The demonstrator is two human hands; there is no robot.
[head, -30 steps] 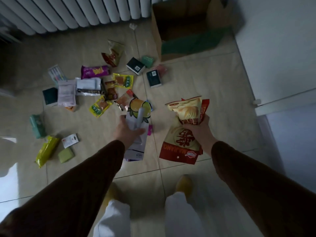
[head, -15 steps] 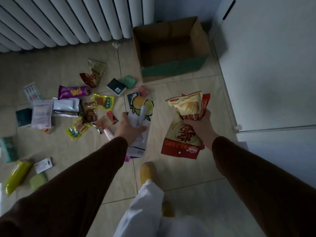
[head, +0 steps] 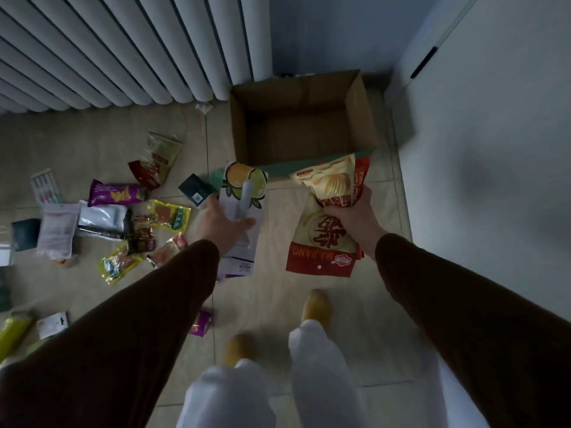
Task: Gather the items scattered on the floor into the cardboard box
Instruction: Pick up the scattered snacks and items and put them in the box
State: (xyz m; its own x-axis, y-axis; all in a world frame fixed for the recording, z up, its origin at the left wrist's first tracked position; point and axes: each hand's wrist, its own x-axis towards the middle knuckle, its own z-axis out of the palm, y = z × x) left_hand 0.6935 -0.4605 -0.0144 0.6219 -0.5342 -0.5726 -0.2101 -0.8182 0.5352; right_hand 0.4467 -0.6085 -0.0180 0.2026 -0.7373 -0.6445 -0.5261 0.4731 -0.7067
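Observation:
The open cardboard box (head: 361,118) stands on the floor against the wall, with nothing visible inside. My left hand (head: 221,222) grips a white pouch with an orange and lime picture (head: 244,186), held just short of the box's near left corner. My right hand (head: 355,211) holds red and yellow snack bags (head: 321,242) in front of the box's near edge. Several packets lie on the floor to the left: a purple bar (head: 116,193), a yellow-green packet (head: 171,216), a red and green bag (head: 157,162), a dark small box (head: 194,189).
A white ribbed radiator (head: 123,47) runs along the back left. A white cabinet or door (head: 494,149) stands close on the right of the box. My feet in yellow shoes (head: 316,305) are on the tiles. More packets, a pen set (head: 46,186) and a purple packet (head: 200,322) lie left.
I have stepped toward the box; it now sits closer and lower in view. Both hands have moved forward with their bags, now near the box's front edge.

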